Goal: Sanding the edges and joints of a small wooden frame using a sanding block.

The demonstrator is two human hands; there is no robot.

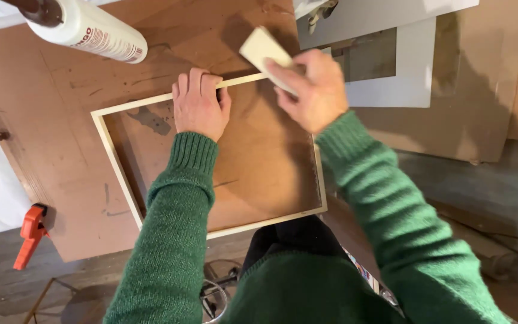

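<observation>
Green-sleeved left hand [198, 107] presses flat, grip open, on the far rail of the pale rectangular wooden frame [117, 157] on the brown table [61, 156]; right hand [314, 89], grip closed on a small cream block [263, 49], could skew the unclamped frame.

Pale cream wooden frame [151, 102] on a mottled reddish-brown board [61, 150], scuffed with dark grey smears. Beyond the frame: white bottle [91, 30] with dark brown cap and red print; right of it, a white mat [415, 72]. Cream block [262, 48] above the frame's far rail. Sleeves knitted deep green. Left of the frame: orange clamp [30, 234]
</observation>
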